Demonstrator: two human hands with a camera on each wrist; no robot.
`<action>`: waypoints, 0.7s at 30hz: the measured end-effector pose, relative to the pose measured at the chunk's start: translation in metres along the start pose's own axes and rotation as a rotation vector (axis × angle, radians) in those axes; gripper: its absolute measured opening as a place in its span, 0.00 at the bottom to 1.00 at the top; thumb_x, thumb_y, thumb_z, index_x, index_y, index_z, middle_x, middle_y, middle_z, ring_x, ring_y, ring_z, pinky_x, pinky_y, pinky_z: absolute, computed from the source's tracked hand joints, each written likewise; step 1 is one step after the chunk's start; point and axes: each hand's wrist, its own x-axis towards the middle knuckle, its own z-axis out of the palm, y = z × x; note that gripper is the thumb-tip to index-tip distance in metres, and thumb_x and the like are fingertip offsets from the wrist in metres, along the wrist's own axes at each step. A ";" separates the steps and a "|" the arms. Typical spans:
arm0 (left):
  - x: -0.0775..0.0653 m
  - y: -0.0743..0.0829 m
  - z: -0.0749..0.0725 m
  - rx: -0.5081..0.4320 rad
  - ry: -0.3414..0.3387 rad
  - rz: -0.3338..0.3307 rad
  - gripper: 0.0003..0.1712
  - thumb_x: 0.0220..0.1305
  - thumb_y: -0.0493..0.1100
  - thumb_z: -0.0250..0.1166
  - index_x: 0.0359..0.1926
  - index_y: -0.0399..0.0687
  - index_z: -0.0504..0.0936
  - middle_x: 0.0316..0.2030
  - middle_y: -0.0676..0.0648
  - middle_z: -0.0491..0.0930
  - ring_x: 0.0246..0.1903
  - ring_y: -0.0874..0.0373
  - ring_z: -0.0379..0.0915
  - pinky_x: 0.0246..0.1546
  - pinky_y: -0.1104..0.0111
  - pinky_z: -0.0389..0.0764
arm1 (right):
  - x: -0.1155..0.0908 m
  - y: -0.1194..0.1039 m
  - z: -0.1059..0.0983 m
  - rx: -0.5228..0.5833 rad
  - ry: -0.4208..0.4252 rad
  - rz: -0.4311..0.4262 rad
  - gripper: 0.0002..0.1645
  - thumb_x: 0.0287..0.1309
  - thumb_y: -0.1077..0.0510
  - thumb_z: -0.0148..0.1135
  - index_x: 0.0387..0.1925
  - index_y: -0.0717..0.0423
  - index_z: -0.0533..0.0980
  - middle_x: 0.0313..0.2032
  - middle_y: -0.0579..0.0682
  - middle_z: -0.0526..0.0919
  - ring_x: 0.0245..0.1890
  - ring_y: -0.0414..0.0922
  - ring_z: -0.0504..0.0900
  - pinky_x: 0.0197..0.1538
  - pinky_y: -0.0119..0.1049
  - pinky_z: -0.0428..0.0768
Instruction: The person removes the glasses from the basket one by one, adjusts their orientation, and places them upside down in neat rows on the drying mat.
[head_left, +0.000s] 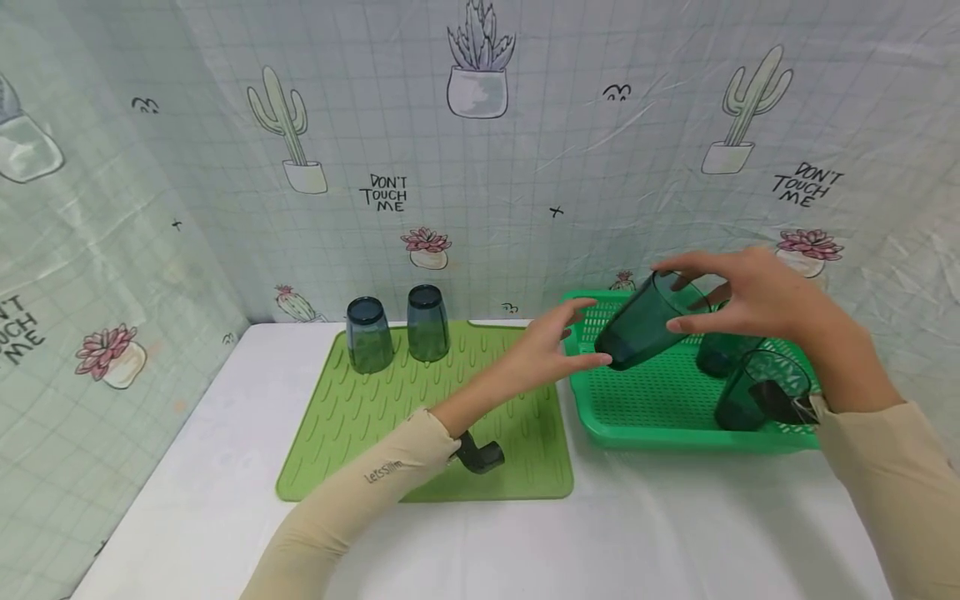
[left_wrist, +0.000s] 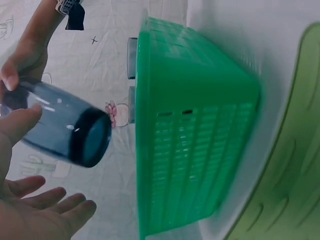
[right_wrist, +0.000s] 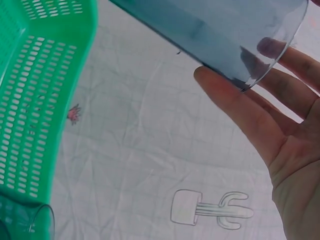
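Observation:
Over the green plastic basket (head_left: 697,439), a dark blue-green glass tumbler (head_left: 645,327) is tilted with its base toward the lower left. My right hand (head_left: 772,292) grips it by the rim end, some fingers inside the mouth, as the right wrist view also shows. By the tumbler's base is my left hand (head_left: 543,346), its fingers spread and loosely bent. Its thumb overlaps the glass (left_wrist: 65,122) in the left wrist view; whether it touches cannot be told.
Two more tumblers, one at the back (head_left: 720,354) and one in front (head_left: 750,396), stand in the basket's right part. Left of it lies a green drying mat (head_left: 352,417), with two upside-down tumblers, one left (head_left: 370,337), one right (head_left: 427,325). A patterned cloth (head_left: 555,150) hangs behind.

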 end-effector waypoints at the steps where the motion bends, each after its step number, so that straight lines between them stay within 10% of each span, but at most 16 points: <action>1: 0.001 -0.001 0.003 -0.047 0.000 0.000 0.48 0.64 0.50 0.73 0.78 0.49 0.58 0.75 0.49 0.62 0.72 0.52 0.62 0.69 0.64 0.70 | 0.000 -0.001 0.000 0.012 0.012 -0.007 0.40 0.44 0.53 0.84 0.62 0.45 0.79 0.43 0.47 0.88 0.28 0.39 0.89 0.36 0.31 0.86; 10: 0.005 -0.012 0.038 -0.341 0.034 0.020 0.42 0.65 0.43 0.73 0.76 0.52 0.63 0.69 0.51 0.69 0.61 0.62 0.74 0.58 0.69 0.78 | -0.004 -0.002 -0.002 0.065 0.061 -0.048 0.41 0.42 0.58 0.84 0.62 0.46 0.79 0.42 0.49 0.89 0.27 0.34 0.88 0.35 0.19 0.80; 21: 0.005 -0.010 0.047 -0.402 0.147 0.060 0.38 0.62 0.36 0.73 0.71 0.44 0.69 0.58 0.45 0.77 0.47 0.62 0.77 0.44 0.71 0.84 | -0.006 0.004 -0.002 0.128 0.046 -0.098 0.44 0.45 0.64 0.82 0.67 0.50 0.77 0.47 0.57 0.88 0.33 0.31 0.88 0.35 0.21 0.82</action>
